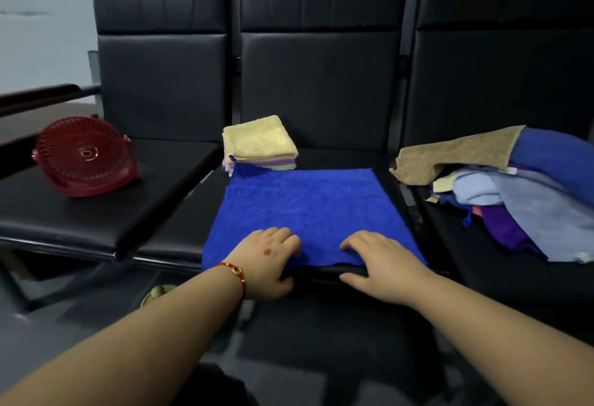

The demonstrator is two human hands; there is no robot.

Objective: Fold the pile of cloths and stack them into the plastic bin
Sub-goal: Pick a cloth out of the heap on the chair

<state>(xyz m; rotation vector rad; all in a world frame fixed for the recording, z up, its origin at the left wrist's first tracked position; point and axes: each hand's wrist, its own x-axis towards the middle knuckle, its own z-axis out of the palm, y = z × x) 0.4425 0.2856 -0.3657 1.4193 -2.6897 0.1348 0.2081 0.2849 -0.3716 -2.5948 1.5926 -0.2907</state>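
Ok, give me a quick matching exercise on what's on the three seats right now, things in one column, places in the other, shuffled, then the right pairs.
Things:
1. blue cloth
2. folded stack
3. unfolded pile
4. red fan

Places:
A. on the left seat
B. heaped on the right seat
C. spread flat on the middle seat, under both hands
D. at the back left of the middle seat

Pairs: 1-C, 2-D, 3-B, 4-A

The left hand and right hand rest at the blue cloth's near edge.
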